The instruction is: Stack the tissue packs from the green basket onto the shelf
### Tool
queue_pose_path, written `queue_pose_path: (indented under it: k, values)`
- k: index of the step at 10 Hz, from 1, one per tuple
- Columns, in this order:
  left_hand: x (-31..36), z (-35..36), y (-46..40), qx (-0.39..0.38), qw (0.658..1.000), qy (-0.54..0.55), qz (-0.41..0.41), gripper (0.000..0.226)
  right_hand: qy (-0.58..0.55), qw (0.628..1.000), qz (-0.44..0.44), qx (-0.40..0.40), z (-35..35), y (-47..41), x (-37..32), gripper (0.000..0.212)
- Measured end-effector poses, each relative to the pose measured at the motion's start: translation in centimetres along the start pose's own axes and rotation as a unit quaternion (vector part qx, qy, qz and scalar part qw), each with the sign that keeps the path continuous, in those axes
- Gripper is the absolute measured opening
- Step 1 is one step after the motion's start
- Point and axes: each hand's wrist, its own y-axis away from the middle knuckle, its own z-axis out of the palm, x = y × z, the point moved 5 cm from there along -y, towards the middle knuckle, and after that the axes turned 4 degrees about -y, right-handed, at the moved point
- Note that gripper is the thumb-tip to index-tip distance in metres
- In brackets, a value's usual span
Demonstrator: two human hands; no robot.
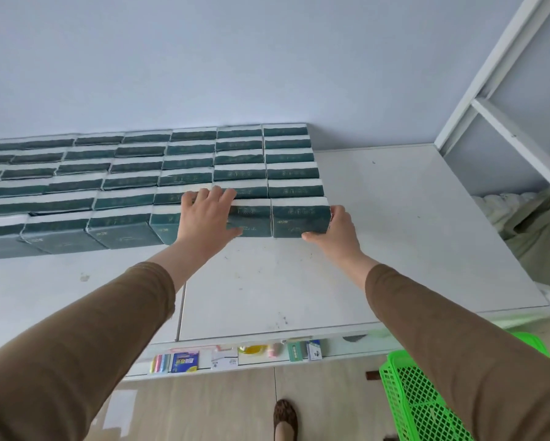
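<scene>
**Both hands on the front row of tissue packs**

Nearest, the green basket (426, 405) stands on the floor at lower right, below the white shelf (394, 249). Further out, the left hand (208, 218) lies flat with spread fingers over a front-row pack, while the right hand (338, 229) clasps the right end of the last tissue pack (299, 219) in that row. Behind them, dark green tissue packs (184, 163) fill the shelf in rows back to the wall
</scene>
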Motion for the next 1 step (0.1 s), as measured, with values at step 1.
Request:
queue_pose_path:
  k: [1]
  values:
    - [-0.41,-0.59,2.23,0.022,0.998,0.054,-0.004,0.068,0.05,0.997,0.045,-0.024,-0.86,1.61,0.01,0.102]
